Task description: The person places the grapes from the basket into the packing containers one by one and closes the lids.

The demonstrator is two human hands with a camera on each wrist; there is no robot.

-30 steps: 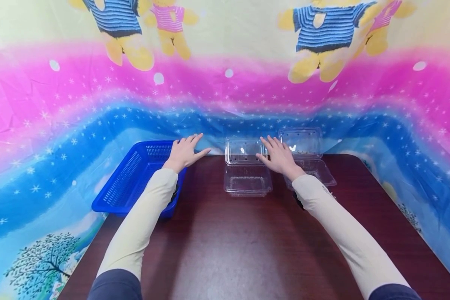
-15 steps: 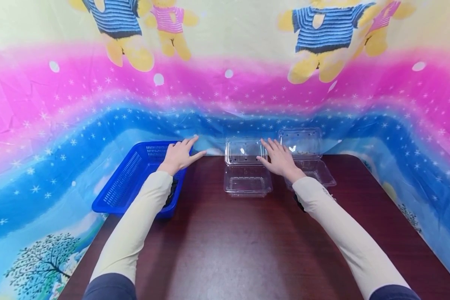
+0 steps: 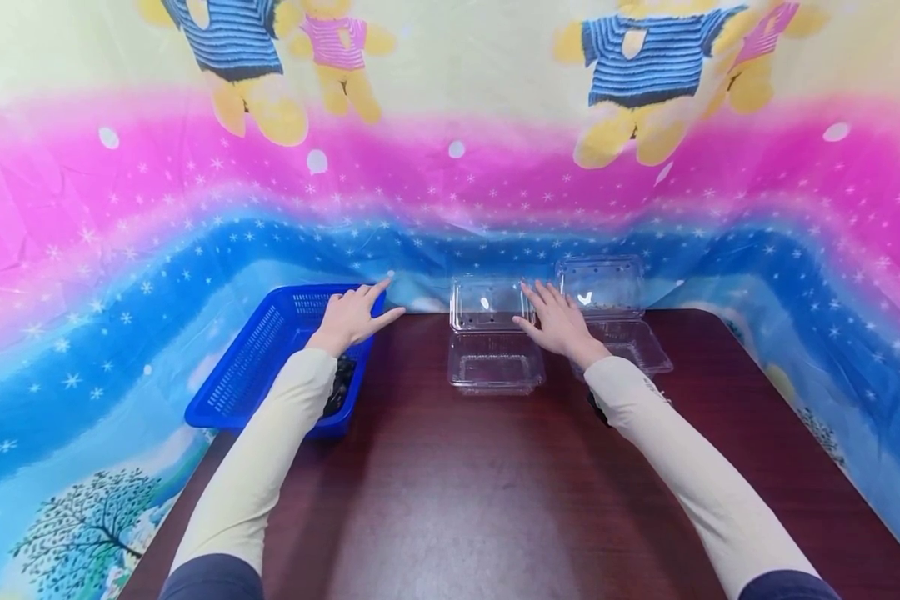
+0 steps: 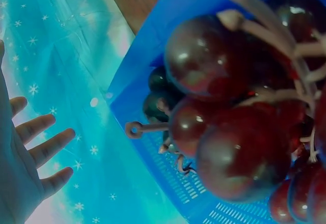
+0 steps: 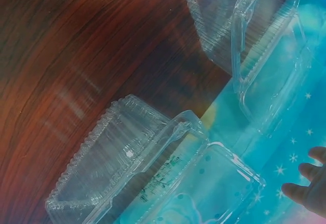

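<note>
My left hand (image 3: 350, 318) hovers over the right side of a blue plastic basket (image 3: 202, 414), fingers spread and holding nothing. Dark red, round grapes (image 4: 239, 152) on brownish stems lie in the basket, large in the left wrist view; in the head view my forearm hides part of them. Two clear plastic clamshell boxes stand at the back of the table with lids raised. Over the gap between the nearer-left box (image 3: 495, 367) and the right box (image 3: 603, 287) hangs my right hand (image 3: 561, 323), fingers extended, nothing in its grasp. It partly covers the right box.
A dark reddish-brown wooden table (image 3: 450, 492) carries the basket and boxes. Behind and along the sides hangs a printed cloth (image 3: 450, 183) with bears and snowflakes, close to the table's back edge.
My left hand has drifted left and slightly down over the basket, uncovering more of the dark grapes. The right hand has barely moved, and the boxes stay where they were.
</note>
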